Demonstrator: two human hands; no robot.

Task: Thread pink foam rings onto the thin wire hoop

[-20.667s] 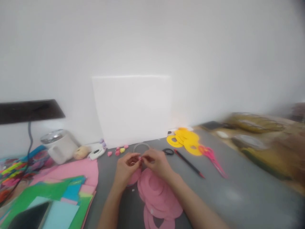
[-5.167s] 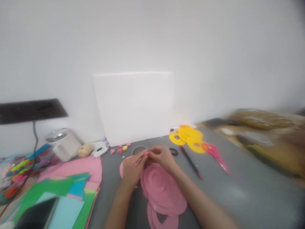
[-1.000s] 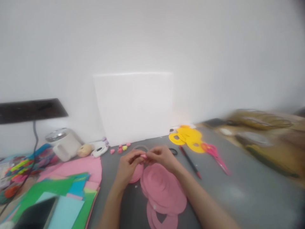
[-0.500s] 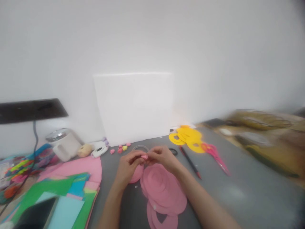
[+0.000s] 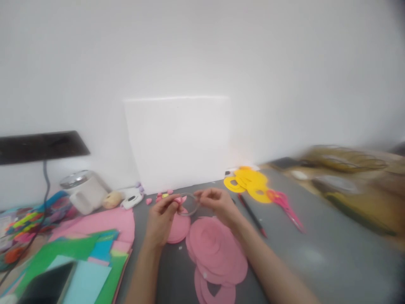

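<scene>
My left hand (image 5: 160, 219) is closed in a pinch on a small pink folded paper piece (image 5: 181, 200). Between my hands a thin grey ring (image 5: 190, 214), resembling a narrow tape roll, is held up over the desk. The fingers of my right hand (image 5: 215, 204) pinch together at the ring's right edge, while its left edge meets my left fingertips. Under my left hand lies a pink paper disc (image 5: 179, 230). Closer to me, a pile of pink paper circles (image 5: 218, 253) rests on the dark desk, above cut-out pink rings (image 5: 218, 295).
Small folded hearts (image 5: 160, 197) lie behind my left hand. To the right are yellow paper rings (image 5: 249, 181), a dark pencil (image 5: 252, 214) and pink scissors (image 5: 286, 209). Coloured sheets (image 5: 66, 245), a phone (image 5: 47, 283) and a white mug (image 5: 87, 194) stand left; a white board (image 5: 180, 143) leans behind.
The grey ring has come up from the desk to between my hands. My right hand has let go of the pink piece, which stays in my left hand, now shifted slightly left.
</scene>
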